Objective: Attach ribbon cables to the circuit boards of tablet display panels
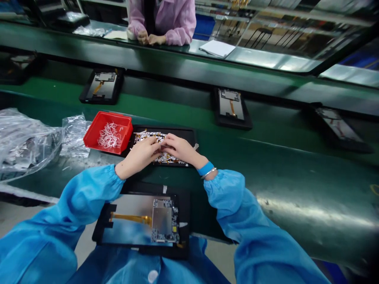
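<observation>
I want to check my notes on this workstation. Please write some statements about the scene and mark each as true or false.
1. The left hand and the right hand are over the black tray. True.
2. The red bin holds white strips. True.
3. The left wrist wears a wristband. False: the blue wristband is on the right wrist.
4. The nearest circuit board is exposed. True.
5. Green sleeves show at the top of the picture. False: pink sleeves show there.
</observation>
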`<state>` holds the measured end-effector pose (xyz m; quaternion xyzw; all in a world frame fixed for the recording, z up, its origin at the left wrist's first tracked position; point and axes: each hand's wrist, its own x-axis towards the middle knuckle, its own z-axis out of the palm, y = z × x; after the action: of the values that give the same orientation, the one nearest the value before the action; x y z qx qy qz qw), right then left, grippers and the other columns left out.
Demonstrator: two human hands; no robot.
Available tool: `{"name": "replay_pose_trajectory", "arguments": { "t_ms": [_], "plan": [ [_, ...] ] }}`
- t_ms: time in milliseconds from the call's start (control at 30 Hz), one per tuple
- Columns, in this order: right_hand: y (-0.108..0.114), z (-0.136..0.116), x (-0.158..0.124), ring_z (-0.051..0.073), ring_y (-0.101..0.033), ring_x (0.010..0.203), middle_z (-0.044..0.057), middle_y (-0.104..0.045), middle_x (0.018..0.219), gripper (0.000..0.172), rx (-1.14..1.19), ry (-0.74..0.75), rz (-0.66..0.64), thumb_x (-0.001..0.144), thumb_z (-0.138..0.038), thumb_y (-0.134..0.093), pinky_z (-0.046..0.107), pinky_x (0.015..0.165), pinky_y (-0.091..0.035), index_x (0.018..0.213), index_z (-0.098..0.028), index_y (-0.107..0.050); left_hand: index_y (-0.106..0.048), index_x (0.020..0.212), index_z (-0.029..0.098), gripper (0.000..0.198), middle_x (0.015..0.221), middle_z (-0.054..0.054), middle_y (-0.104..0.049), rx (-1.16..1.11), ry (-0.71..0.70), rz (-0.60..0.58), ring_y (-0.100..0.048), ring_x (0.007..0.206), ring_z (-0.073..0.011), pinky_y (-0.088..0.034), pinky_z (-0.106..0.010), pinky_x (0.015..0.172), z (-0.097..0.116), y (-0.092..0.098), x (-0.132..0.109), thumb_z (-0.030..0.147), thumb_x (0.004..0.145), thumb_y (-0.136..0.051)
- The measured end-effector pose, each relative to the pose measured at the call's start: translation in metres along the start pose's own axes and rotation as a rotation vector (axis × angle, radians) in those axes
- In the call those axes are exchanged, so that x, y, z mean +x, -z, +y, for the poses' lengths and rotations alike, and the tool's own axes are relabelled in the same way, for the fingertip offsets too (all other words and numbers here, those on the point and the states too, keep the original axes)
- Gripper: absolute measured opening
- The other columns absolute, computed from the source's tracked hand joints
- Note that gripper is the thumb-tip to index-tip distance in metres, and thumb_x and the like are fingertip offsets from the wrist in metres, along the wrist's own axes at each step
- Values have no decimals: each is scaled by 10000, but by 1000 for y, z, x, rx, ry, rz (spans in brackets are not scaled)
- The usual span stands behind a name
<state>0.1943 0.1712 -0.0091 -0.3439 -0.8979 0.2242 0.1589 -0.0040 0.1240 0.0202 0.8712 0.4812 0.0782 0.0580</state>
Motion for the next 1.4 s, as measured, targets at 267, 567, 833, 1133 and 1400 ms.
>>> {"name": "replay_pose_trajectory", "arguments": {
  "t_ms": [267,567,833,1133,1400],
  "plan": [
    [2,6,-2,128,-554,751,51,-583,1009,82,111,-15,58,895,-190,-647,244,681,-421,971,-163,-636,-621,967,116,115,1026,-48,-633,131,89,-101,-623,952,-168,-560,-349,839,13,5,8,224,928,-619],
    [13,-20,-30,132,-550,721,62,-600,988,125,139,-123,358,948,-222,-549,278,677,-453,999,-168,-650,-590,858,116,107,943,-73,-594,-14,128,-19,-596,821,-163,-513,-292,718,9,16,5,163,930,-527],
    [2,-85,-83,98,-593,556,32,-709,1042,301,487,-230,456,909,-302,-646,284,606,-548,1205,-257,-672,-549,833,172,131,860,-14,-557,-409,-25,66,-578,773,-128,-483,-247,703,29,38,-26,243,942,-527],
    [-10,-79,-73,161,-689,504,14,-739,859,373,1039,-389,395,750,-508,-770,293,538,-542,959,-204,-714,-552,868,184,147,909,-36,-571,-561,-154,69,-557,849,-148,-475,-272,752,37,27,-23,252,972,-472],
    [-5,-63,-75,102,-607,398,82,-760,829,355,1184,-496,403,737,-463,-775,205,339,-205,851,-149,-654,-564,844,199,153,870,-8,-567,-520,-101,106,-552,810,-126,-471,-261,732,13,42,-32,296,944,-501]
  ]
}}
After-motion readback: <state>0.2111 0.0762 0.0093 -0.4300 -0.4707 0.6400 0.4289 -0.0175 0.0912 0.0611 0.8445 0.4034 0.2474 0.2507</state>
